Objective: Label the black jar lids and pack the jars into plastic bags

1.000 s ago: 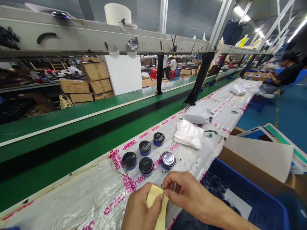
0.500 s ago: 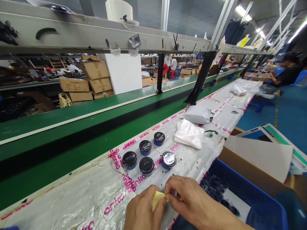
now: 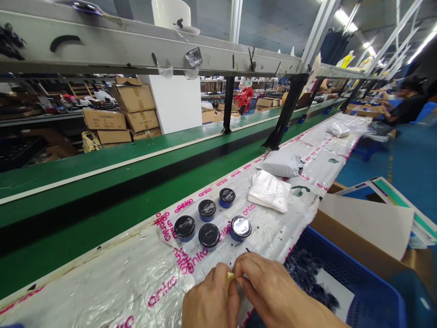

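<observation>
Green belt (image 3: pixel 123 198) runs near L to far R, beyond the bench. Bench (image 3: pixel 112 278), parallel on its near side, under clear/wht film w/ pink "anko" print. Grey rail (image 3: pixel 119 48) over the far side of the belt, on blk-wrapped posts. Co-worker (image 3: pixel 408 107) in dk top seated far R by the bench. Wht panel (image 3: pixel 175 105) upright beyond belt, ctn stack (image 3: pixel 136 98) just L of it.

Near R, off bench edge: blue basket (image 3: pixel 378 296) w/ dk glossy pcs + a wht sheet in it; open ctn (image 3: pixel 336 228) just beyond, flat printed sheets on top. On bench, R of ctr: grey bag (image 3: pixel 280 163), folded wht bag (image 3: pixel 269 191) just nearer.

L hand (image 3: pixel 211 298) near ctr, closed, gripping yellow slip (image 3: pixel 230 276); R hand (image 3: pixel 268 284) just R, thumb + fingertips pinched at slip's R end. Slip mostly hidden, only a bit shows btwn hands, above near bench edge. 5 tins (image 3: pixel 209 235), blk lids/blue sides, upright beyond hands: 3 in far row, 2 in near row; near R lid has strong glare.
</observation>
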The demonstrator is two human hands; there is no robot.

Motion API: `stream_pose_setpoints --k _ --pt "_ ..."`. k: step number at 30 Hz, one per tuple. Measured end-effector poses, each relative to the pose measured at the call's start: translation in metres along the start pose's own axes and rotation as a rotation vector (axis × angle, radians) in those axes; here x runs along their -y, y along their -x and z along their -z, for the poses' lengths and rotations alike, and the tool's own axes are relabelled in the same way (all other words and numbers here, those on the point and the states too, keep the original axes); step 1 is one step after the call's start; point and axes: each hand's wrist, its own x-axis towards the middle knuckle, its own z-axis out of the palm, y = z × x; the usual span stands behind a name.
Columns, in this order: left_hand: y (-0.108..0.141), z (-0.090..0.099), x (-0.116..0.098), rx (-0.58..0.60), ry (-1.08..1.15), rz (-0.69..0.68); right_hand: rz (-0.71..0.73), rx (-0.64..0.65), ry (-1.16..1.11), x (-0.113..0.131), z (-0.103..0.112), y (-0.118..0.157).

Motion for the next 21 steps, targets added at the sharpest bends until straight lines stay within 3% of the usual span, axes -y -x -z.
stream_pose_setpoints --k 7,11,15,17,21 --pt "-0.005 0.006 -0.004 0.059 -0.031 0.018 0.029 -0.071 -0.006 -0.004 -0.005 0.004" --pt "-0.010 0.015 -0.005 0.136 -0.083 0.015 0.100 -0.266 -0.076 -0.010 -0.010 0.003" --pt "-0.013 0.019 -0.005 0.156 -0.022 -0.098 -0.012 -0.418 -0.283 -0.022 0.006 -0.003" --pt "-0.016 0.016 -0.004 0.088 0.005 -0.239 -0.113 -0.453 -0.359 -0.030 0.022 -0.008" --pt "-0.025 -0.004 -0.004 -0.252 -0.049 -0.542 -0.197 -0.407 -0.509 -0.050 0.047 -0.024"
